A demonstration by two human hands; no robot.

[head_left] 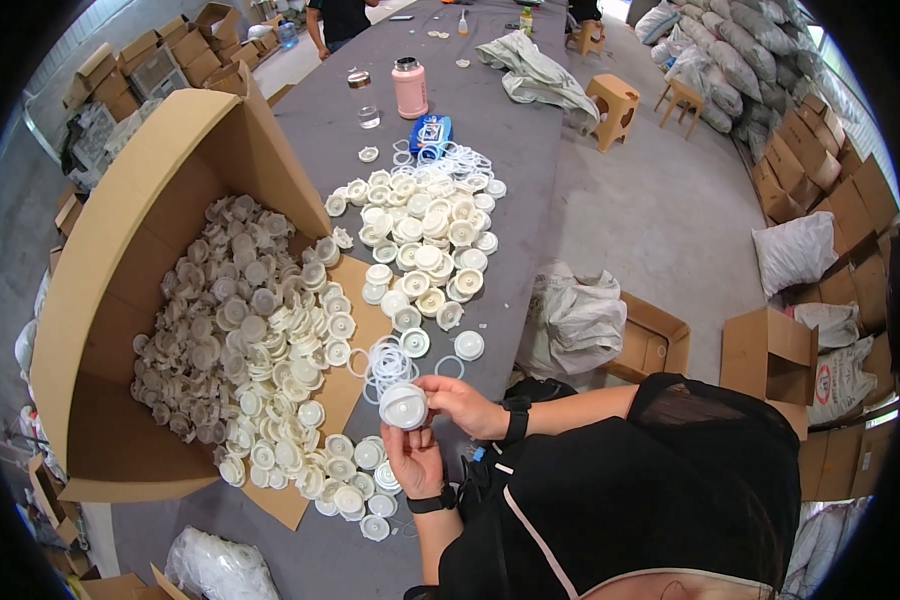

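Both hands at one white round cap [404,406], held over the near part of the counter [523,215], just beside a pile of translucent rings [386,362]. Right hand [462,405]: grip pinches the cap's right edge, fingers spread no wider than the rim portion held. Left hand [417,462]: grip supports the cap's lower edge with the fingertips, palm turned upward. Cap's face points up toward the camera; underside hidden, so cannot tell whether a ring is seated in it. Some fingertips also hidden behind the cap. Large carton [138,270] at left holds many similar caps; the deeper ones are covered by those above. Clear plastic bag [220,565] cut off by the lower edge.
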